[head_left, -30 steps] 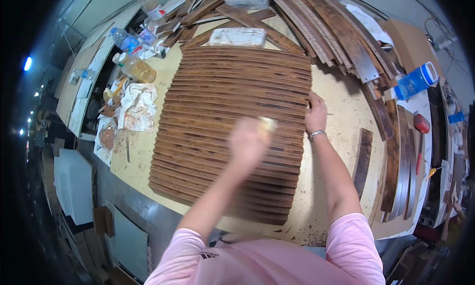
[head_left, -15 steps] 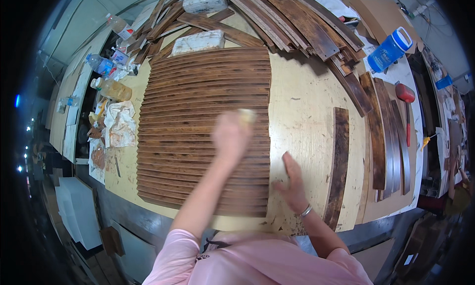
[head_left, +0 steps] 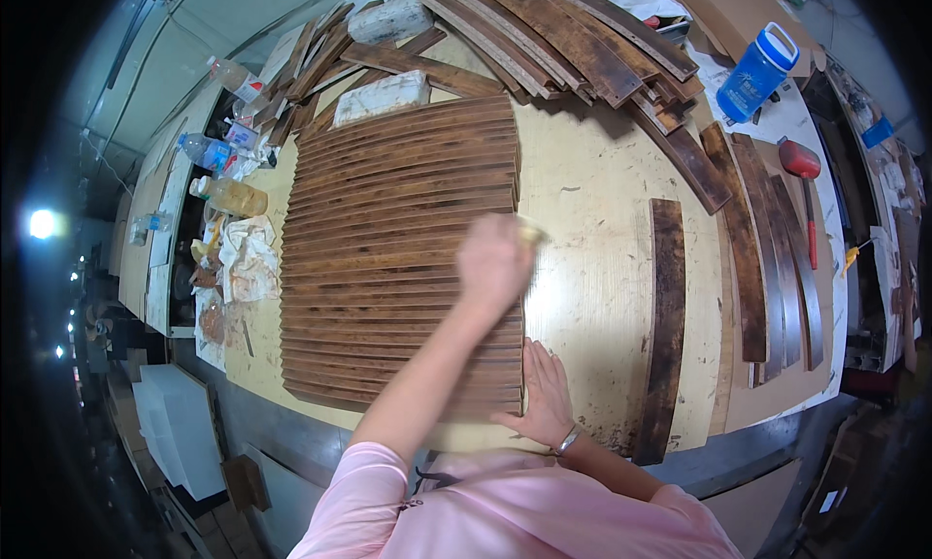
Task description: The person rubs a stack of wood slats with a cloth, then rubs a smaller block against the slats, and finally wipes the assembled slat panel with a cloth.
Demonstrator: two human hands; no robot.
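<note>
A row of dark brown wooden slats [head_left: 388, 268] lies stacked side by side on a pale yellow board. Over their right end, my left hand [head_left: 493, 263] is closed around a small pale yellow pad [head_left: 531, 233], blurred by motion; its exact kind is hard to make out. My right hand [head_left: 546, 392] rests against the near right edge of the slats, fingers stretched out and thumb apart, holding nothing.
White-wrapped blocks [head_left: 381, 98] and piled boards [head_left: 573, 35] sit at the back. A loose slat [head_left: 666, 326], a red mallet [head_left: 799, 159] and a blue water bottle [head_left: 755, 79] are on the right. Left stand bottles [head_left: 229, 196] beside a stained cloth [head_left: 249, 256].
My left hand has slid right along the slats with the pad. My right hand has come left and down, from above the board to the slats' right edge.
</note>
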